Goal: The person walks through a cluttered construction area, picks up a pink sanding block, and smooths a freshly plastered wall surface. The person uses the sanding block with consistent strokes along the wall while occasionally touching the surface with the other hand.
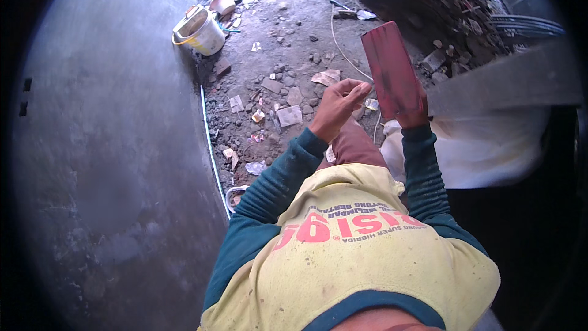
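Observation:
My right hand grips a red plastering float from behind. Its flat rectangular face is turned up and shows dark worn streaks; the handle side is hidden. Left of the float, my left hand is closed, with thumb and forefinger pressed together close to the float's edge. Whatever it may pinch is too small to make out. Both hands are raised in front of me over the rubble-strewn ground.
A smooth grey wall rises on the left, with a pale pipe along its foot. Ahead stands a yellowish bucket. A wooden board and a whitish sheet lie right. Broken tiles and a cable litter the ground.

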A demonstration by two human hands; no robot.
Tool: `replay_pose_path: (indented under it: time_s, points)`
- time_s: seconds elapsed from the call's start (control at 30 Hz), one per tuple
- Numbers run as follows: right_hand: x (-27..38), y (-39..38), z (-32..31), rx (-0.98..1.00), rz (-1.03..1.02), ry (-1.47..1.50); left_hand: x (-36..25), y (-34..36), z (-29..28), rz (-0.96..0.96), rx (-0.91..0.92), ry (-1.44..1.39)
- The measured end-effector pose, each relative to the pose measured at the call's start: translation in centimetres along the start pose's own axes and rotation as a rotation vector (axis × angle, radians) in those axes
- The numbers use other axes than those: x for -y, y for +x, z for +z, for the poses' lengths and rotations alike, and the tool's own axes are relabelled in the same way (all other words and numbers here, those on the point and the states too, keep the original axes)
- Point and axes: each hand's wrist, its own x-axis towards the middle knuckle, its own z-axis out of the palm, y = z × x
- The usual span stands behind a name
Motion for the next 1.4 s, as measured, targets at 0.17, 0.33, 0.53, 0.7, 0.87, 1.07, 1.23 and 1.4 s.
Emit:
replay_pose_path:
  time_s: [0.17, 0.33, 0.53, 0.7, 0.87, 1.07, 1.23, 1.4]
  points:
    - [-4.7, 9.4, 1.5, -0.031, -0.205, -0.722, -2.2, 7.7, -6.2, -0.125, -0.011, -0.25]
    - [-9.2, 18.5, 3.9, -0.103, -0.107, -0.401, -5.9, 15.3, -12.8, -0.134, -0.134, -0.213]
    - [-12.3, 30.3, 4.5, 0.069, -0.114, -0.538, -13.6, 25.9, -22.0, 0.169, -0.342, 0.031]
    - [-11.1, 39.6, 7.8, 0.11, 0.248, 0.275, -18.2, 35.2, -25.7, 0.263, -0.393, 0.136]
    - [-15.0, 46.5, 6.2, -0.004, 0.386, 0.487, -19.6, 45.7, -31.3, 0.102, -0.415, 0.147]
    - [-21.9, 53.4, 2.4, -0.268, 0.238, 0.108, -18.1, 59.5, -43.5, 0.058, -0.4, 0.183]
    - [-34.3, 47.6, -9.3, -0.74, 0.559, -0.518, -18.7, 70.5, -52.9, 0.119, -0.349, 0.519]
    - [-37.9, 43.7, -6.5, -1.309, 0.459, 0.044, -19.2, 77.1, -65.7, -0.004, -0.185, 1.359]
